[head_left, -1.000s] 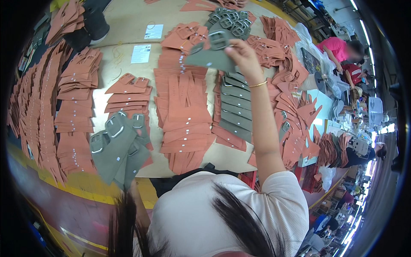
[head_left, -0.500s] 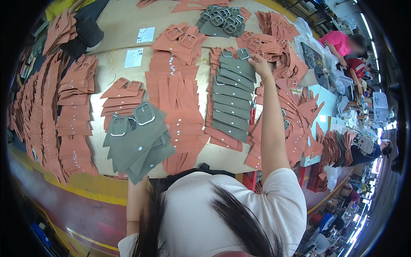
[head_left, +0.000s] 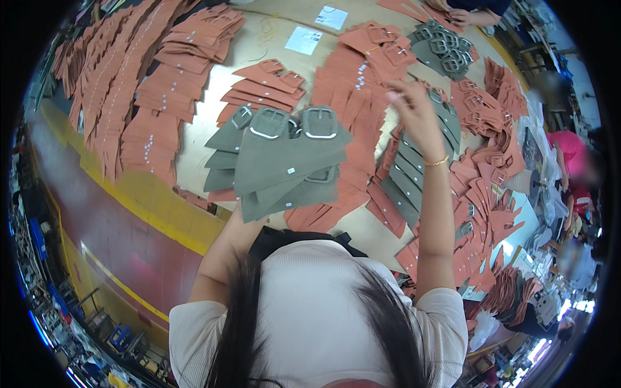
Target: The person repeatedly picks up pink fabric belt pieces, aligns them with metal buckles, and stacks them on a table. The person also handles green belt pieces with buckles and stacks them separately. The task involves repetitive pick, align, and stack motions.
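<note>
My left hand, mostly hidden beneath, holds a fanned stack of grey-green buckled panels [head_left: 284,161], which look like leather. Square covered buckles with metal edges top the stack, and small white labels dot the pieces. More grey-green pieces [head_left: 223,145] show at its left side; whether they are held or lie on the table I cannot tell. My right hand [head_left: 417,116] is raised with fingers apart and slightly blurred, with nothing in them. It is above the table between a column of orange panels [head_left: 349,84] and an overlapping row of grey-green panels [head_left: 404,174].
Orange panels lie in long overlapping rows [head_left: 152,139] at the left and in heaps [head_left: 485,187] at the right. A pile of grey-green buckles [head_left: 446,48] sits at the far right. Two printed sheets [head_left: 303,40] lie at the back. Another person's hands [head_left: 459,14] work at the far edge.
My right hand has left the top buckle of the grey-green row and moved left, toward the held stack. The whole view has turned, so the table appears shifted to the right.
</note>
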